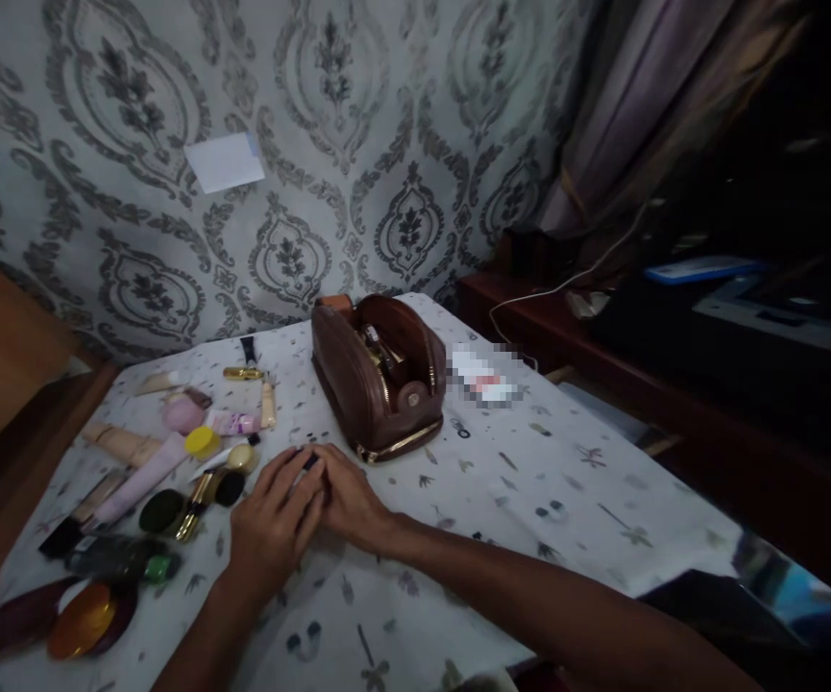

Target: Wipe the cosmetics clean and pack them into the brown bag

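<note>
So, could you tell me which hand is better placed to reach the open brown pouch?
Probably the right hand: it lies just before the brown pouch, while the left hand sits nearer the cosmetics.

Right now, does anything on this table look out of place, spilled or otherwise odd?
Nothing is spilled or broken. The brown pouch stands unzipped, with items showing inside. Cosmetic tubes and compacts lie loosely scattered at the left. Both hands rest together on the tablecloth, a small dark item between the fingertips.

A small dark item point(310, 461), too blurred to identify, lies on the tabletop point(530, 481) under the fingertips of the left hand point(275, 524) and right hand point(347, 500), just before the open brown pouch point(376, 380).
</note>
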The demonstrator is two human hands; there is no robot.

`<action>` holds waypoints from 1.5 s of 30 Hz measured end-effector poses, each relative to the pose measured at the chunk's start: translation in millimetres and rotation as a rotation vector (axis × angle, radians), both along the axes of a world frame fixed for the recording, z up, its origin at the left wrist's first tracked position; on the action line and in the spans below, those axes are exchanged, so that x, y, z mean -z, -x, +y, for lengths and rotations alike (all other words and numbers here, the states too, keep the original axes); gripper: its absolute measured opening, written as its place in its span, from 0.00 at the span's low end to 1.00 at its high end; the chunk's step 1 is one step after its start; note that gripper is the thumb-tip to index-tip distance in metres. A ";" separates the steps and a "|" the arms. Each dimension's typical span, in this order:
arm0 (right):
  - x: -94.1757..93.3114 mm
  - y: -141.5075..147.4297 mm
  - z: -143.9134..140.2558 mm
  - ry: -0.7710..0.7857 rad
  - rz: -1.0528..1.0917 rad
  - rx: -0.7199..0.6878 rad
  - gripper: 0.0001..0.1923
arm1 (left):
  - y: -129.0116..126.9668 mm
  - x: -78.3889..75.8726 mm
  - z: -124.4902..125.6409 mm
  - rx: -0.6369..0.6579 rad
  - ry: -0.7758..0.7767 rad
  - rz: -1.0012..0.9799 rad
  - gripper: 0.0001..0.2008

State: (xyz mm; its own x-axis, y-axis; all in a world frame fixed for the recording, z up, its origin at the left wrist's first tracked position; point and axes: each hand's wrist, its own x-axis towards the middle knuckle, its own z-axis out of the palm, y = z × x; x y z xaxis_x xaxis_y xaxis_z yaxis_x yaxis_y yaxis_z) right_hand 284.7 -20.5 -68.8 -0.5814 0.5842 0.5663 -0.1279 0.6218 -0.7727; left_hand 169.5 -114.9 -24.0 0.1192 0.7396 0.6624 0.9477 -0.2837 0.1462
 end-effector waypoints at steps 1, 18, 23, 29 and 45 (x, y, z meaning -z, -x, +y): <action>-1.0 0.1 -0.2 0.004 0.006 -0.003 0.22 | -0.5 -1.0 -0.2 -0.004 0.019 0.001 0.24; -18.1 -2.6 1.2 0.348 0.022 -0.155 0.31 | 6.0 -15.1 2.4 -0.078 0.222 -0.846 0.23; -28.4 -7.2 3.1 0.376 0.006 -0.046 0.34 | 1.5 -10.1 6.4 0.041 0.357 -1.268 0.37; -29.0 -6.1 2.9 0.326 0.015 -0.015 0.33 | -3.2 -12.4 7.3 0.176 0.502 -1.585 0.39; -84.1 -42.0 20.8 0.025 -0.204 -0.246 0.35 | 6.3 -10.8 0.0 0.141 0.462 -1.739 0.29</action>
State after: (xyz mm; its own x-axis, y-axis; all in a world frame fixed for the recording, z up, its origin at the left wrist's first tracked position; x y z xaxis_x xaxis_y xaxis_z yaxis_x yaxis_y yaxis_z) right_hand 326.6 0.3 15.3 -0.8070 0.4245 0.4107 -0.1126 0.5721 -0.8124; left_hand 163.2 -114.9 -13.2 -0.3419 0.9278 -0.1491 -0.3842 0.0068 0.9232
